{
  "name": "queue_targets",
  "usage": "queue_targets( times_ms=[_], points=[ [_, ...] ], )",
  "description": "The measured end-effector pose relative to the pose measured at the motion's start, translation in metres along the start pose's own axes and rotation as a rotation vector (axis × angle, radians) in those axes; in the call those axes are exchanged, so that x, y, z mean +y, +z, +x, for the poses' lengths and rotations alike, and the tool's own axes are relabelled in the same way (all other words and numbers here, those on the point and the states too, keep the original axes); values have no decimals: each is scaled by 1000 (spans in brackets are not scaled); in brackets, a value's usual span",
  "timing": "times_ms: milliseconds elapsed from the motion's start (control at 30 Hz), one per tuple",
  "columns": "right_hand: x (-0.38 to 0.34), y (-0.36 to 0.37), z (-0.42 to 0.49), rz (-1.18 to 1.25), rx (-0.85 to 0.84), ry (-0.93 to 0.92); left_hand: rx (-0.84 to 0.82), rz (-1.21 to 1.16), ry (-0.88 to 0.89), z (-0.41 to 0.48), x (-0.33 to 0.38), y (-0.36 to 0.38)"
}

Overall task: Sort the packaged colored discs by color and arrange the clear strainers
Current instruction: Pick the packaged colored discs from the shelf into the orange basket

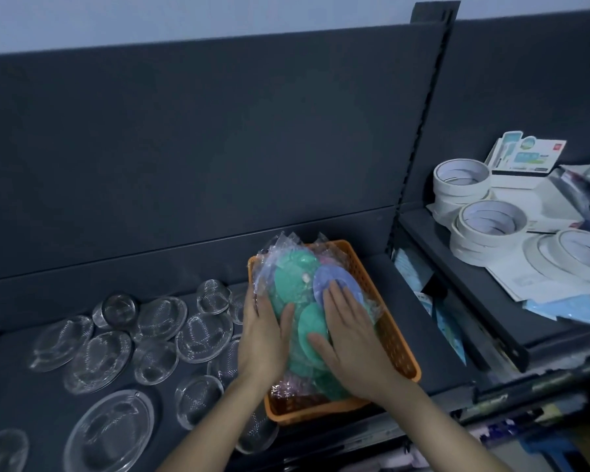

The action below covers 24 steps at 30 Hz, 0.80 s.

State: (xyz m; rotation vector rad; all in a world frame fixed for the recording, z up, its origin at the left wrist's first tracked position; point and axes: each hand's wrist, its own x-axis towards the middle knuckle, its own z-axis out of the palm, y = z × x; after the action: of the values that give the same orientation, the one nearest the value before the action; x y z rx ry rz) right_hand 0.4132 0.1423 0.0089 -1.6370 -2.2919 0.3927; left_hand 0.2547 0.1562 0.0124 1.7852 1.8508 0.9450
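On the left of the dark shelf (pixel 392 291), clear strainers (pixel 97 361) lie scattered: shallow, see-through round and oval dishes with fine mesh-patterned middles, some overlapping, a larger oval one (pixel 111 434) nearest the front edge. Just right of them stands an orange basket (pixel 399 338) with perforated walls, heaped above its rim with colored discs in crinkly clear plastic bags. Most of those showing are green discs (pixel 292 281); a purple disc (pixel 331 277) leans at the upper right of the heap, and a bit of pink (pixel 325 259) shows behind it. The left hand (pixel 264 335) lies flat against the heap's left side, fingers straight and together, thumb on a green disc. The right hand (pixel 349 335) presses down on top, fingers straight and slightly spread, fingertips on the purple disc. Further right, on a higher shelf, sit stacked white tape rolls (pixel 487 229).
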Motion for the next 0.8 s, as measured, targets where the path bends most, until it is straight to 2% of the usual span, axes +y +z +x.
queue_targets(
  times_ms=[133,233,400,533,633,800],
  points=[
    [5,-19,-7,145,87,6,43,-298,-129,-1,3,-8],
    [7,-37,-6,289,188,58,33,-410,-247,1,8,-12],
    [23,-49,5,383,264,162,27,-447,-370,5,12,-16],
    [45,-46,10,538,191,339,-25,-469,-428,0,10,-14],
    [50,-40,11,635,153,401,-21,-495,-460,-1,10,-11],
    [44,-34,19,606,196,445,25,-544,-471,-2,15,-6]
  ],
)
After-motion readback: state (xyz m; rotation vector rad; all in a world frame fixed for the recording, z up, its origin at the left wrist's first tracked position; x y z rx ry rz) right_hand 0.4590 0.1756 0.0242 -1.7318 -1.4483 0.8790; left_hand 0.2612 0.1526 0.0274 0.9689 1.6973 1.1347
